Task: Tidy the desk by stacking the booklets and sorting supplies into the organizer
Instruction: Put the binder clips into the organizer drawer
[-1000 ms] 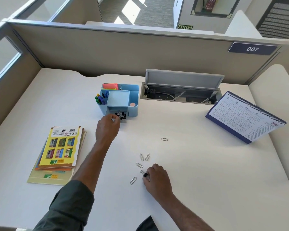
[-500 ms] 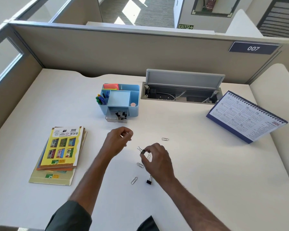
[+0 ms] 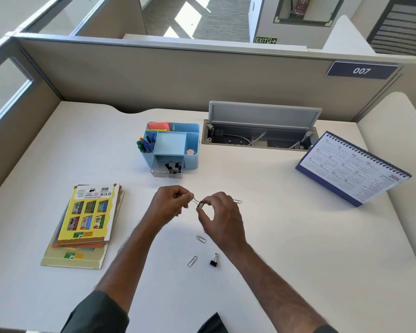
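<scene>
A dark blue plate (image 3: 362, 70) on the partition wall shows the white number "007", a green sign (image 3: 265, 40) on the far wall reads "EXIT", and the desk calendar (image 3: 353, 169) carries the year "2026".

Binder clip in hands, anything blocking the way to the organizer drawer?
Nothing visible. The binder clip is pinched between the left hand and right hand; only bare desk lies between it and the open drawer, which already holds other clips but has room.
</scene>
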